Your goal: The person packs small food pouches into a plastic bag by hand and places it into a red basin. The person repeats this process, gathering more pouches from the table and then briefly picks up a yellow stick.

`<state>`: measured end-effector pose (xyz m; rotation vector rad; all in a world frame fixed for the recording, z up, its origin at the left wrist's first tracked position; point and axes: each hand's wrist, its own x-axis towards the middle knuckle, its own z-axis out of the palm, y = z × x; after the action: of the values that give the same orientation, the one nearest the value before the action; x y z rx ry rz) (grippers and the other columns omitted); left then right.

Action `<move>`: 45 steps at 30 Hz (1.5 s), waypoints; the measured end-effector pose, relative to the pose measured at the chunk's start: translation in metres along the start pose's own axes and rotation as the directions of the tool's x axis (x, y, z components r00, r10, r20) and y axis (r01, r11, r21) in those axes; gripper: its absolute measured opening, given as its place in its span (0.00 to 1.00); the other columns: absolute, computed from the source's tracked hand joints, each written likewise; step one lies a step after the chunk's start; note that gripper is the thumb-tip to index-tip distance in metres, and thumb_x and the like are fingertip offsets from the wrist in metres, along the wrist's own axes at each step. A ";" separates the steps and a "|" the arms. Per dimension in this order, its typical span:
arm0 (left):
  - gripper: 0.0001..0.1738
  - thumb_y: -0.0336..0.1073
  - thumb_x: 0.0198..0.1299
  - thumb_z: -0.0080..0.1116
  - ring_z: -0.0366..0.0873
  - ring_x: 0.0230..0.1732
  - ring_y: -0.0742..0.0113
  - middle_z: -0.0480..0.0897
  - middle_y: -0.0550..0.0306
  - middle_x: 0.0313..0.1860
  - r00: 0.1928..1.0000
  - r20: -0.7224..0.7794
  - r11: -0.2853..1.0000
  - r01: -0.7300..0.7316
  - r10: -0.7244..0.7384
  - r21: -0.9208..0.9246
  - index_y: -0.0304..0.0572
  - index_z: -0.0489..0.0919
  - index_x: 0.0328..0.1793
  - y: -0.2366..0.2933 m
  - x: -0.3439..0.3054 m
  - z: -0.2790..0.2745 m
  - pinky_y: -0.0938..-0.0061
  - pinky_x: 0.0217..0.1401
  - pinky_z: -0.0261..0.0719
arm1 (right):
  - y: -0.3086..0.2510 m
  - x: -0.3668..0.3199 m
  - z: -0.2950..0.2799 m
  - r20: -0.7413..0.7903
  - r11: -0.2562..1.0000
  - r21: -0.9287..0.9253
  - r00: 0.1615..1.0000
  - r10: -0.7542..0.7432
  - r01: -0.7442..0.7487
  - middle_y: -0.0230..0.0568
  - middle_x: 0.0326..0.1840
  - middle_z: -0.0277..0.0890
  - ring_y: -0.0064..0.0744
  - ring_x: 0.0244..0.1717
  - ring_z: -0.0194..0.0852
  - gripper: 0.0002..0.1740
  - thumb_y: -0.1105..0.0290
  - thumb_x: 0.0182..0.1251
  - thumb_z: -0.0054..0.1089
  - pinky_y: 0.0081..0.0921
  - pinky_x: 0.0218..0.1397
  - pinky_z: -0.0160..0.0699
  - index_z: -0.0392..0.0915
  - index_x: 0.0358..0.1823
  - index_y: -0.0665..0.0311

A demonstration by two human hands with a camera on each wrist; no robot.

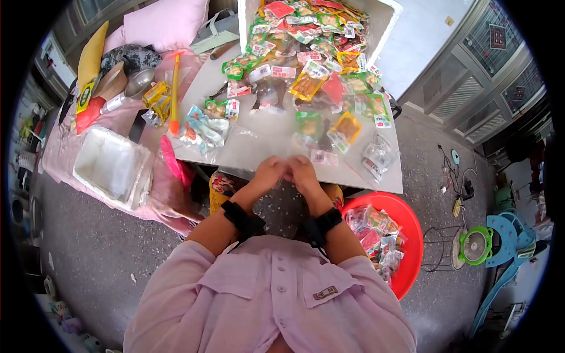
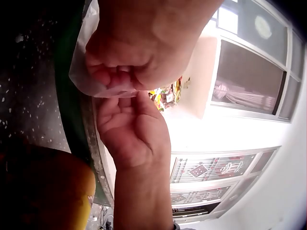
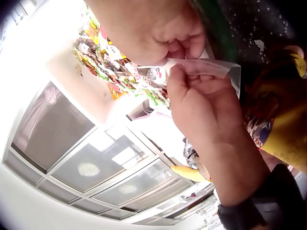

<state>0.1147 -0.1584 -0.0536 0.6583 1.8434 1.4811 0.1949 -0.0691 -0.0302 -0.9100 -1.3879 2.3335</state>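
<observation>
Both hands meet at the table's front edge, holding a clear plastic bag [image 2: 82,72] between them. My left hand [image 1: 270,172] pinches the bag's edge with curled fingers. Right beside it, my right hand [image 1: 303,174] pinches the same edge, knuckles close to the left ones. In the right wrist view the bag's film [image 3: 232,72] spreads out past the left fingers. Just beyond the hands on the table lie a green-printed food packet [image 1: 308,125], a yellow packet [image 1: 345,128] and a small pink-white packet [image 1: 324,157].
A white foam box [image 1: 385,23] heaped with snack packets stands at the table's back. Blue-white packets [image 1: 205,130] lie left, clear wrappers [image 1: 379,154] right. A red basin [image 1: 414,235] of packets sits on the floor at right. A white foam tray [image 1: 88,154] rests on the pink-covered seat.
</observation>
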 end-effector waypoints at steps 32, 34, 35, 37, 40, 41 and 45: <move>0.06 0.31 0.40 0.47 0.71 0.24 0.47 0.72 0.48 0.21 0.829 -0.040 0.474 -0.278 0.557 0.836 0.40 0.67 0.26 0.025 0.006 0.007 0.56 0.26 0.68 | -0.029 0.018 -0.087 0.424 -0.376 -0.901 0.623 -0.657 0.217 0.38 0.46 0.65 0.40 0.50 0.60 0.14 0.72 0.45 0.47 0.42 0.44 0.62 0.69 0.37 0.61; 0.05 0.32 0.41 0.47 0.71 0.24 0.48 0.73 0.48 0.22 0.856 -0.065 0.528 -0.255 0.514 0.810 0.40 0.67 0.26 0.022 0.006 0.018 0.56 0.27 0.68 | -0.028 0.027 -0.091 0.438 -0.386 -0.894 0.622 -0.649 0.226 0.39 0.45 0.65 0.39 0.50 0.61 0.12 0.72 0.46 0.46 0.41 0.43 0.62 0.69 0.36 0.60; 0.05 0.32 0.41 0.47 0.71 0.24 0.48 0.73 0.48 0.22 0.855 -0.066 0.539 -0.262 0.514 0.801 0.40 0.67 0.26 0.021 0.007 0.022 0.56 0.27 0.68 | -0.026 0.032 -0.093 0.446 -0.396 -0.890 0.610 -0.655 0.226 0.39 0.44 0.66 0.38 0.49 0.62 0.12 0.72 0.46 0.45 0.40 0.42 0.63 0.69 0.36 0.60; 0.05 0.32 0.42 0.46 0.72 0.25 0.48 0.73 0.48 0.22 0.866 -0.038 0.529 -0.270 0.499 0.805 0.40 0.68 0.25 0.016 0.007 0.028 0.56 0.27 0.69 | -0.027 0.037 -0.094 0.442 -0.398 -0.891 0.621 -0.647 0.219 0.39 0.40 0.68 0.38 0.46 0.64 0.11 0.73 0.47 0.45 0.38 0.41 0.64 0.69 0.35 0.60; 0.05 0.33 0.43 0.46 0.72 0.26 0.49 0.74 0.47 0.23 0.891 0.028 0.480 -0.271 0.453 0.835 0.39 0.68 0.26 0.014 0.007 0.032 0.57 0.28 0.69 | -0.039 0.038 -0.097 0.413 -0.346 -0.908 0.633 -0.655 0.235 0.40 0.33 0.71 0.42 0.38 0.69 0.09 0.73 0.48 0.45 0.36 0.38 0.66 0.70 0.33 0.61; 0.05 0.33 0.43 0.46 0.72 0.26 0.49 0.74 0.47 0.23 0.899 0.037 0.474 -0.264 0.436 0.840 0.40 0.68 0.26 0.015 0.007 0.033 0.57 0.28 0.69 | -0.045 0.034 -0.099 0.408 -0.306 -0.913 0.600 -0.688 0.270 0.40 0.31 0.71 0.43 0.35 0.69 0.08 0.73 0.49 0.45 0.34 0.36 0.67 0.70 0.32 0.61; 0.05 0.33 0.45 0.45 0.72 0.27 0.49 0.74 0.46 0.24 0.917 0.055 0.475 -0.255 0.395 0.842 0.40 0.68 0.26 0.020 0.005 0.033 0.57 0.30 0.69 | -0.076 -0.002 -0.084 0.196 0.036 -0.816 0.336 -0.921 0.577 0.47 0.29 0.70 0.49 0.28 0.68 0.05 0.75 0.53 0.46 0.33 0.28 0.67 0.70 0.31 0.64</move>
<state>0.1361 -0.1297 -0.0390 1.4647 2.6635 0.7259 0.2444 0.0255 0.0071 -0.4326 -2.0052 0.5156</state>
